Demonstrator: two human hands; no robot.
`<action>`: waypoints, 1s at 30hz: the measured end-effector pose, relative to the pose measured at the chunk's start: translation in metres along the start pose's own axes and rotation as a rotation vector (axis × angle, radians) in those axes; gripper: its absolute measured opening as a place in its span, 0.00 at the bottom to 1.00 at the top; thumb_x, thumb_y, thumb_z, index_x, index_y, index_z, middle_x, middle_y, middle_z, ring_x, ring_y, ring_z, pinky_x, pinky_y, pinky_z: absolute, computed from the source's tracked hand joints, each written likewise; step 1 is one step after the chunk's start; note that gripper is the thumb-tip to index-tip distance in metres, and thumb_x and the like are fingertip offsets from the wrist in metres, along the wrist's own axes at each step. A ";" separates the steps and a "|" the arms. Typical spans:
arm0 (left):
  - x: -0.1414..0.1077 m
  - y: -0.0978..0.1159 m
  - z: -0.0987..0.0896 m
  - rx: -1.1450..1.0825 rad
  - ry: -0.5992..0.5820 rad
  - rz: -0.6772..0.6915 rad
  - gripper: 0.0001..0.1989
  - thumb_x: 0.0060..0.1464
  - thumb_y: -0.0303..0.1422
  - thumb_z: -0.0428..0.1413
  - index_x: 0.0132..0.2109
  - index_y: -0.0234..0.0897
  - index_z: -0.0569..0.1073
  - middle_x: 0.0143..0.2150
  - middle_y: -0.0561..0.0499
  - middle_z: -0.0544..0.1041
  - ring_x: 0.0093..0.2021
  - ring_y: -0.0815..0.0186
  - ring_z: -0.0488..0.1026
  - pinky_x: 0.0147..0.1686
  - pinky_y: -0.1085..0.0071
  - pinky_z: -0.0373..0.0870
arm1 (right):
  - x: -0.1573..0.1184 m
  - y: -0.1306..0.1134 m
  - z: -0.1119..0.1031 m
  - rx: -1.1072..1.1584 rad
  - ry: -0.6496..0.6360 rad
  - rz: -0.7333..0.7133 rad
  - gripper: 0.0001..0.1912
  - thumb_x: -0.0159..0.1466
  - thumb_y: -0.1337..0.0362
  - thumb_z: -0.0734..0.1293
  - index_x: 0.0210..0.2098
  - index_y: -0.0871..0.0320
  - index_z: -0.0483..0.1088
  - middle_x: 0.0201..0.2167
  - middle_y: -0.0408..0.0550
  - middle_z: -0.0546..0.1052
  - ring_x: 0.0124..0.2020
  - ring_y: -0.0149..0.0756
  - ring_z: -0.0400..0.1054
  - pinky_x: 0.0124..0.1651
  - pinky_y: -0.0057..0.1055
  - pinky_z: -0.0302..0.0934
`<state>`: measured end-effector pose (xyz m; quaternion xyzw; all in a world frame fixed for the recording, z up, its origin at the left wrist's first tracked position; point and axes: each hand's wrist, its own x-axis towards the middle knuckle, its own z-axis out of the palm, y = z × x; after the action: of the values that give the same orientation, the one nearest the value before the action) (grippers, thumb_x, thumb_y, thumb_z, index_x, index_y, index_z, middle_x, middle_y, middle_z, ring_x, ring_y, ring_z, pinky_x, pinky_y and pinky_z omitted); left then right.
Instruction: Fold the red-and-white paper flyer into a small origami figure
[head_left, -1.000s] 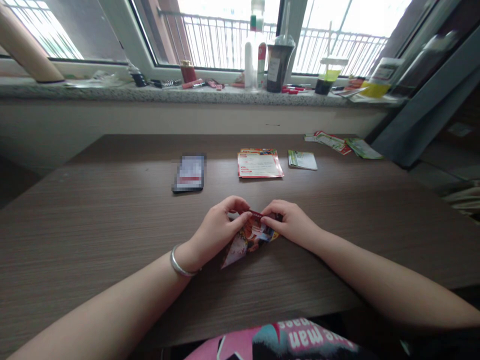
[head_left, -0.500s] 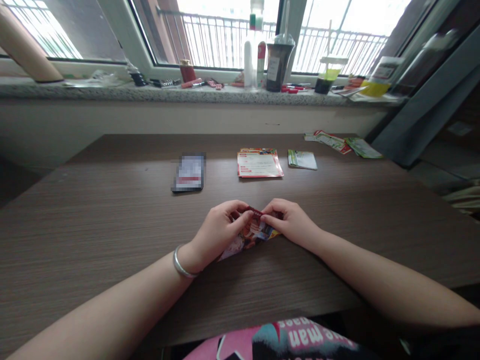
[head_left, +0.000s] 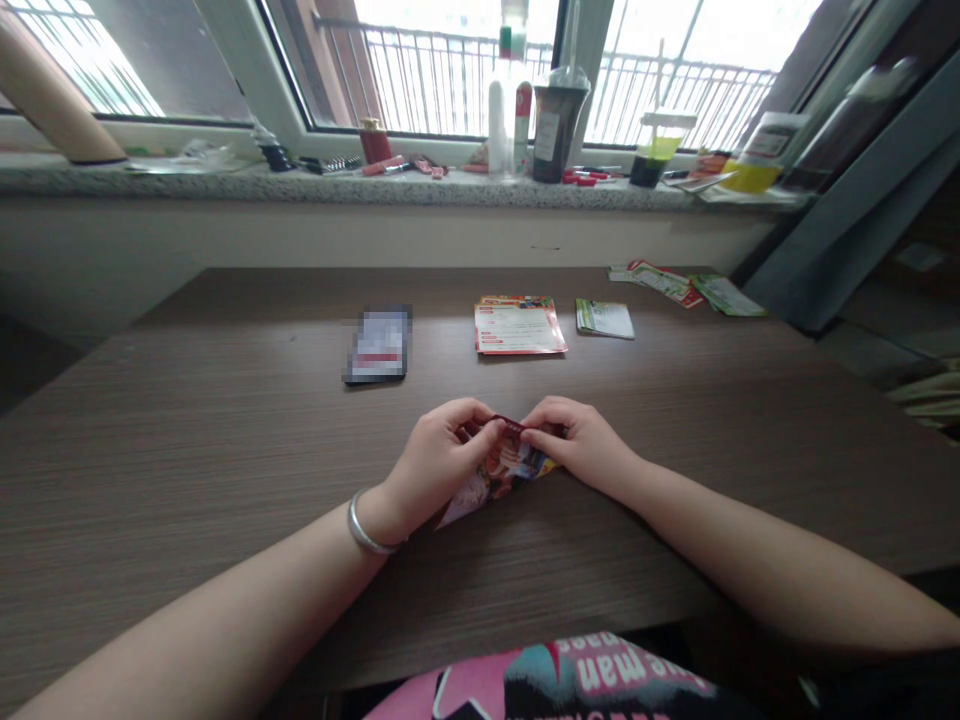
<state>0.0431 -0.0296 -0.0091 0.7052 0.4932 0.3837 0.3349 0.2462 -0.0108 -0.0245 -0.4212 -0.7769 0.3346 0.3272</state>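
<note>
A colourful printed sheet of paper [head_left: 501,468], folded along its far edge, is held just above the table between both hands. My left hand [head_left: 442,450], with a silver bangle at its wrist, pinches the dark red folded strip between thumb and fingers. On the other side, my right hand [head_left: 577,440] pinches the same strip close to the left fingertips. Parts of the paper are hidden behind both hands. Beyond them lie a stack of red-edged printed cards [head_left: 520,330] and a smaller green and white stack [head_left: 606,320].
A phone with a blurred screen [head_left: 380,345] lies on the brown table [head_left: 225,430] to the left. More leaflets [head_left: 727,297] rest at the far right corner. Along the window sill stand a dark lidded cup [head_left: 556,130], bottles and several small items.
Almost nothing differs. Both hands keep their pinch on the folded edge, and the paper's lower left corner has shifted very slightly downward.
</note>
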 end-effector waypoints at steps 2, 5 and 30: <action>0.000 0.001 0.000 -0.014 -0.005 -0.001 0.10 0.55 0.37 0.55 0.30 0.36 0.74 0.29 0.52 0.77 0.29 0.68 0.72 0.31 0.74 0.69 | 0.000 0.000 0.000 -0.003 -0.005 -0.002 0.06 0.62 0.65 0.67 0.34 0.56 0.77 0.30 0.44 0.76 0.34 0.33 0.69 0.39 0.30 0.62; 0.001 0.000 -0.001 -0.039 -0.026 -0.003 0.11 0.55 0.38 0.56 0.29 0.36 0.73 0.28 0.53 0.76 0.28 0.69 0.71 0.30 0.75 0.68 | 0.000 0.000 0.001 -0.002 -0.012 0.001 0.06 0.62 0.65 0.67 0.35 0.56 0.77 0.31 0.44 0.77 0.34 0.33 0.69 0.38 0.30 0.62; 0.006 -0.015 0.001 0.048 0.044 0.001 0.08 0.57 0.36 0.54 0.32 0.37 0.71 0.29 0.54 0.73 0.31 0.68 0.70 0.31 0.73 0.66 | -0.001 -0.002 0.002 -0.221 0.084 -0.215 0.13 0.61 0.70 0.68 0.45 0.56 0.75 0.39 0.48 0.76 0.43 0.37 0.68 0.47 0.35 0.64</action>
<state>0.0386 -0.0193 -0.0204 0.7048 0.5091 0.3873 0.3067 0.2446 -0.0123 -0.0243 -0.3827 -0.8351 0.1922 0.3452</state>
